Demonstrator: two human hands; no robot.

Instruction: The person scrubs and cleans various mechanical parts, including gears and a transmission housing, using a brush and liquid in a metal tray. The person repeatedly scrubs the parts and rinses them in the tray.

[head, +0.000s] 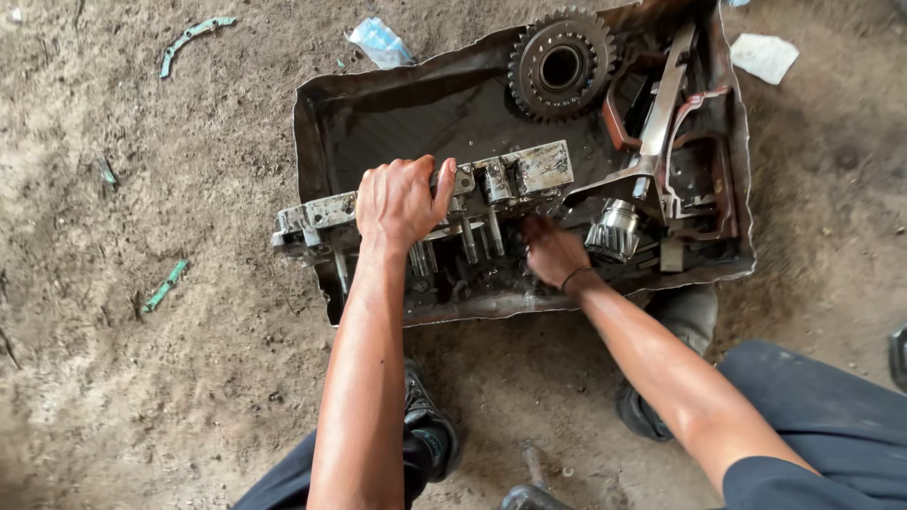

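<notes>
A long greasy metal block (529, 170) with several pins hanging from its underside lies across a dented metal tray (312, 142) on the dirt ground. My left hand (402, 200) grips the block's top edge near its middle. My right hand (553, 250) reaches under the block's right part, fingers down among the oily pins; what it touches is hidden.
In the tray lie a large toothed gear (561, 64), a small splined gear (614, 231) and rust-coloured shift forks (694, 165). Torn green gasket strips (194, 38) and paper scraps (763, 55) lie on the dirt. My shoes (430, 425) stand near the tray's front edge.
</notes>
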